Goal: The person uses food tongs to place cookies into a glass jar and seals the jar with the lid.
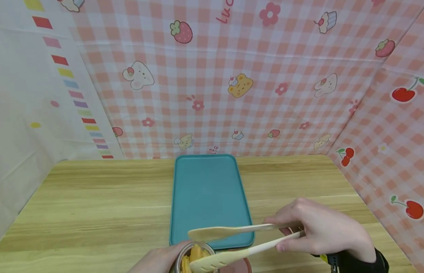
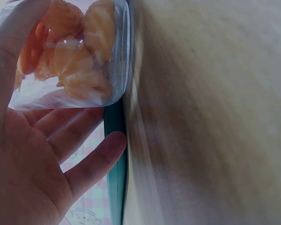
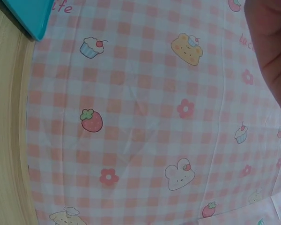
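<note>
At the bottom of the head view, my left hand holds a clear jar with its thumb on one side and fingers on the other; one finger sticks out free. Orange-yellow pieces, perhaps fruit, fill the jar. My right hand grips the handle end of pale cream tongs. The tongs' arms are spread; the nearer slotted tip is over the jar's mouth and the farther tip is just beyond its rim. In the right wrist view only part of the right hand shows, without the tongs.
A teal rectangular tray lies on the wooden table, beyond the jar. Beside the jar is a round pinkish thing with a brown rim, cut off by the frame. Checked cloth hangs behind the table and at the right.
</note>
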`<state>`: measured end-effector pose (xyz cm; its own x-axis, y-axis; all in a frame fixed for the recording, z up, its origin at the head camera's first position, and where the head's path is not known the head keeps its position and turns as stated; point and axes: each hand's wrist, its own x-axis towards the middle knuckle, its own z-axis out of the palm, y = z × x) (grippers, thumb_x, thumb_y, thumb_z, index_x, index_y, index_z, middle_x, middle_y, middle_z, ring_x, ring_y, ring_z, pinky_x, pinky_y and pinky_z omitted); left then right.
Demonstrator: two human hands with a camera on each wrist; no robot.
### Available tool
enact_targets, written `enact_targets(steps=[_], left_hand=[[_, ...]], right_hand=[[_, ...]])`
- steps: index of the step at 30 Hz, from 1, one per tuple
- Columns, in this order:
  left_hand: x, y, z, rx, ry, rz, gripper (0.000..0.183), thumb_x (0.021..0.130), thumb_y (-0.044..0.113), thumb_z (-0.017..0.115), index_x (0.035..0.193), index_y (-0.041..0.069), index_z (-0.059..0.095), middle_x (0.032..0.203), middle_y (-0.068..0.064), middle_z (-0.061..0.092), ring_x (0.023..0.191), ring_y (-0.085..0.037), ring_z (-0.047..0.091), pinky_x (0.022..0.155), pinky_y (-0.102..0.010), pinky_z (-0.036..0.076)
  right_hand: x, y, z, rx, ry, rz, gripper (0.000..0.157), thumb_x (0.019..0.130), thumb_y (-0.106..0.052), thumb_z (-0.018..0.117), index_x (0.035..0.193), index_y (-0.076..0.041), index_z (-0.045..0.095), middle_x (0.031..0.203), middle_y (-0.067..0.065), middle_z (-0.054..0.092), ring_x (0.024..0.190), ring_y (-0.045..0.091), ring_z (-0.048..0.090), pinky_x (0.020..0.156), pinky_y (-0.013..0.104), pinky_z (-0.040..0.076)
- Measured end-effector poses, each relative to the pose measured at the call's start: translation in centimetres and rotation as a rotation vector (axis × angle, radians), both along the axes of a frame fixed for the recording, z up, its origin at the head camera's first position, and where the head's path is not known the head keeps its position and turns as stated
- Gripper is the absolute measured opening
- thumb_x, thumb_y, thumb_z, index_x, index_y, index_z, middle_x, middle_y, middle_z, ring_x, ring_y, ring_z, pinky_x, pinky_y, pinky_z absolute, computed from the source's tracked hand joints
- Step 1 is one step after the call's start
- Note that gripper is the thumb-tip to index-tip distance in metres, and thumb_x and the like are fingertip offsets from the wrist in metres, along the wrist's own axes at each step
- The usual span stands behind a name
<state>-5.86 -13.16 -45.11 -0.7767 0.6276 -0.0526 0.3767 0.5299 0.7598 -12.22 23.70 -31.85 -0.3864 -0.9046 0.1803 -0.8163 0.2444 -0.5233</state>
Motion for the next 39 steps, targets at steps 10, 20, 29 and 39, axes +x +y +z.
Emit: enact_targets(steps=[10,20,29,39], left_hand=[[0.1,0.2,0.0,0.031,0.057,-0.023,0.063,0.084,0.057,0.064,0.141,0.035,0.045,0.119,0.017,0.06,0.097,-0.002,0.06,0.074,-0.032,0.051],[-0.3,-0.2,-0.2,-0.043,0.072,-0.018,0.065,0.083,0.055,0.066,0.136,0.021,0.052,0.114,0.011,0.063,0.095,-0.006,0.061,0.074,-0.031,0.051],[0.0,0.0,-0.3,0.02,0.091,-0.01,0.065,0.082,0.058,0.065,0.139,0.033,0.047,0.12,0.015,0.061,0.099,-0.006,0.061,0.075,-0.032,0.051],[0.1,0.0,-0.3,0.04,0.055,-0.012,0.064,0.083,0.056,0.066,0.139,0.033,0.047,0.121,0.015,0.059,0.102,-0.005,0.06,0.077,-0.031,0.051]], right_hand=[[-0.2,-0.2,-0.1,-0.002,0.026,-0.053,0.027,0.088,-0.024,0.07,0.114,-0.023,0.066,0.067,-0.016,0.042,0.059,-0.009,0.033,0.05,0.004,0.031],[-0.3,-0.6,-0.3,0.002,0.04,-0.13,0.031,0.088,-0.029,0.069,0.119,-0.025,0.066,0.068,-0.019,0.042,0.058,-0.009,0.035,0.05,0.006,0.031],[-1.1,-1.1,-1.3,0.043,0.051,-0.226,0.036,0.089,-0.038,0.067,0.121,-0.023,0.067,0.067,-0.021,0.042,0.054,-0.008,0.032,0.047,0.011,0.029],[-2.3,-1.5,-2.3,0.112,0.1,-0.429,0.035,0.087,-0.047,0.065,0.11,-0.021,0.07,0.061,-0.018,0.041,0.049,-0.003,0.033,0.043,0.015,0.028]])
